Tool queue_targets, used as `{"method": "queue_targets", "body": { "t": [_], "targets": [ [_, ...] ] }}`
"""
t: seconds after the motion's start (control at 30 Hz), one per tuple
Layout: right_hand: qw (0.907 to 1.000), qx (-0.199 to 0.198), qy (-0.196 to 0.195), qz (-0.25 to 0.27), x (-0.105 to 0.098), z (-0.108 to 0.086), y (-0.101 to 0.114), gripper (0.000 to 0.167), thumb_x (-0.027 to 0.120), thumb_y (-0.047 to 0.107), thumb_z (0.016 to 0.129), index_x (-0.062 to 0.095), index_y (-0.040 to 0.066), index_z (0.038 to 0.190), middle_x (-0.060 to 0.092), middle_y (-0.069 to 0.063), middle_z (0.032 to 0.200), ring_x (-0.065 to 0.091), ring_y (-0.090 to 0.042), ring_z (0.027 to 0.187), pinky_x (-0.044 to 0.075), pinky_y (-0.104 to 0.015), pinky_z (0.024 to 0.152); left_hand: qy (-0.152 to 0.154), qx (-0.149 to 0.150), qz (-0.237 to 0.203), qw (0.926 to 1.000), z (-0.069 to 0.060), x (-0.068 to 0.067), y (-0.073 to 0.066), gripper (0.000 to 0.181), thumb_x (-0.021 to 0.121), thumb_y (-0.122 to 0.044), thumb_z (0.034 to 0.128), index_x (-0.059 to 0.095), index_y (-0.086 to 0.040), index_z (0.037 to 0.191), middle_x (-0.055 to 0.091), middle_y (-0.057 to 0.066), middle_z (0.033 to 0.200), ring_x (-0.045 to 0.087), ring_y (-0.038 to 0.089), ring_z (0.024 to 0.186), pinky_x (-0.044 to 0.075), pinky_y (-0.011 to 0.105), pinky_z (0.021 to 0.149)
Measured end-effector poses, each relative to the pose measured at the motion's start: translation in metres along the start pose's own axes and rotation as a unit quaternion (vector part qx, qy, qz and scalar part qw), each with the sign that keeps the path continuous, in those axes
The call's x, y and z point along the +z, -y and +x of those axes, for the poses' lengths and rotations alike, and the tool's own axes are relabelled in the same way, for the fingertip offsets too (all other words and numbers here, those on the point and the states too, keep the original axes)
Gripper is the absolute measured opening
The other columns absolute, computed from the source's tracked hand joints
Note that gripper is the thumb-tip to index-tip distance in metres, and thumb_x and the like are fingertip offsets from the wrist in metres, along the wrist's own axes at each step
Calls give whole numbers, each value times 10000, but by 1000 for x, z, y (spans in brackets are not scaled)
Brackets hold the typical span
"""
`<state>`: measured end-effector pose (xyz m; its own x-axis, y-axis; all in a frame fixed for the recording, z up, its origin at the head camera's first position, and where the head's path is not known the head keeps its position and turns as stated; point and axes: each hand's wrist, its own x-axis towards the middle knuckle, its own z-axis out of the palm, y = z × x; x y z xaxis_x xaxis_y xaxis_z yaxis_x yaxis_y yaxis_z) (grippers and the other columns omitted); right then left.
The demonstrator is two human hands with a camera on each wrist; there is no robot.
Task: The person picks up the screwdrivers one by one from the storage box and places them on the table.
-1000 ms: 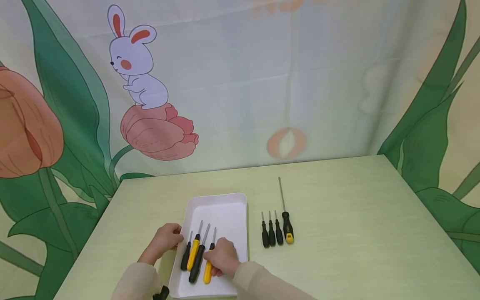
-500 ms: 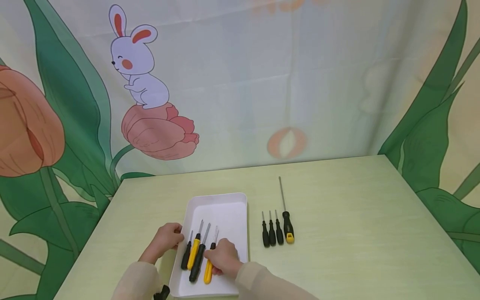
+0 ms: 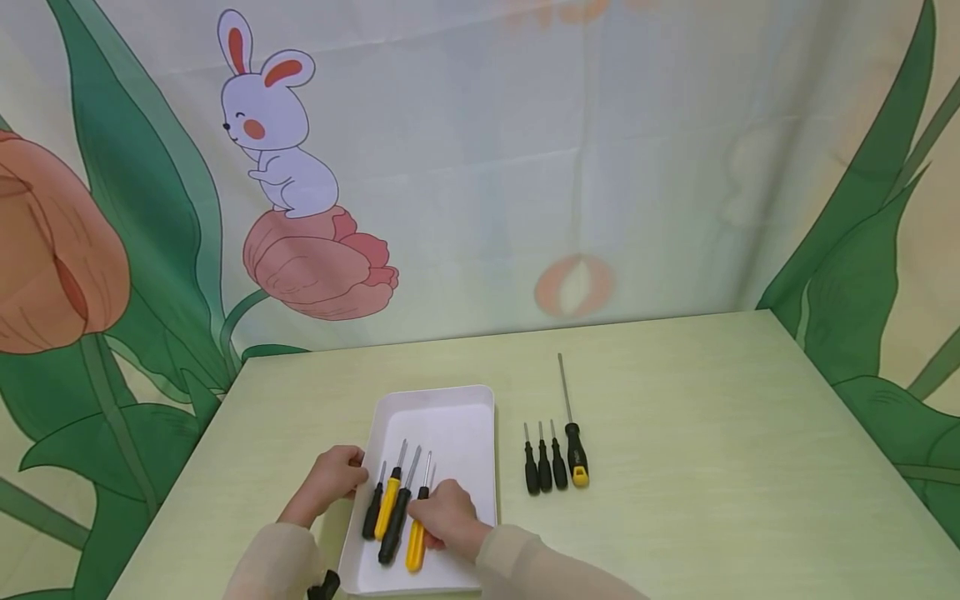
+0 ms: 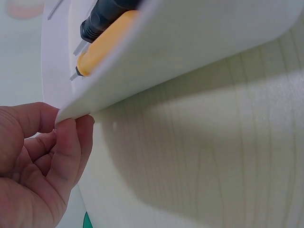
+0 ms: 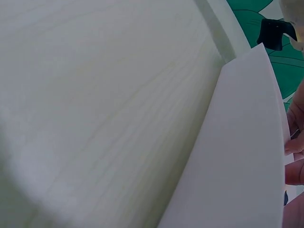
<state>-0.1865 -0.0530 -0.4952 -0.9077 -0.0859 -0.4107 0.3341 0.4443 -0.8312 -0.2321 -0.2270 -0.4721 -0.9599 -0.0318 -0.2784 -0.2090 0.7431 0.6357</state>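
In the head view a white tray (image 3: 457,408) lies on the table with screwdrivers in its near half. My left hand (image 3: 335,477) pinches the tray's left rim; the left wrist view shows thumb and fingertips (image 4: 66,130) on that rim. My right hand (image 3: 448,510) holds a yellow-handled screwdriver (image 3: 416,546) at the tray's right side, its shaft pointing away from me. Left of it lie a large black screwdriver (image 3: 394,527), another yellow-handled screwdriver (image 3: 387,507) and a small black screwdriver (image 3: 372,512). In the right wrist view the tray wall (image 5: 237,142) hides most of the hand.
Right of the tray, on the pale table (image 3: 697,450), lie small black screwdrivers (image 3: 545,467) in a row and a long black-and-yellow screwdriver (image 3: 576,454). A printed curtain (image 3: 480,167) hangs behind the table. A black object (image 3: 324,586) is by the left sleeve.
The yellow-handled screwdriver in my right hand has shifted slightly toward me, its tip a little to the left. My left hand and the tray stay practically in place.
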Motion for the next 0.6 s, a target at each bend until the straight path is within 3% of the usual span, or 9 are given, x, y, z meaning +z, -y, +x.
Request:
{"method": "queue_targets", "body": {
  "t": [0.33,0.6],
  "targets": [
    [9999,52,-39,80,-2,-2,1,165,575,188,733,470,95,645,429,23,409,369,-77,320,285,-144,306,15,105,38,9999,0,0,0,173,509,12,756,554,89,904,525,104,748,497,156,625,503,286,544],
    [9999,32,39,106,-7,-2,0,153,570,202,752,474,94,702,440,16,427,383,-81,315,293,-148,308,18,-52,21,10000,1,0,0,197,513,6,755,559,84,930,538,107,775,503,157,641,506,281,555]
  ]
}}
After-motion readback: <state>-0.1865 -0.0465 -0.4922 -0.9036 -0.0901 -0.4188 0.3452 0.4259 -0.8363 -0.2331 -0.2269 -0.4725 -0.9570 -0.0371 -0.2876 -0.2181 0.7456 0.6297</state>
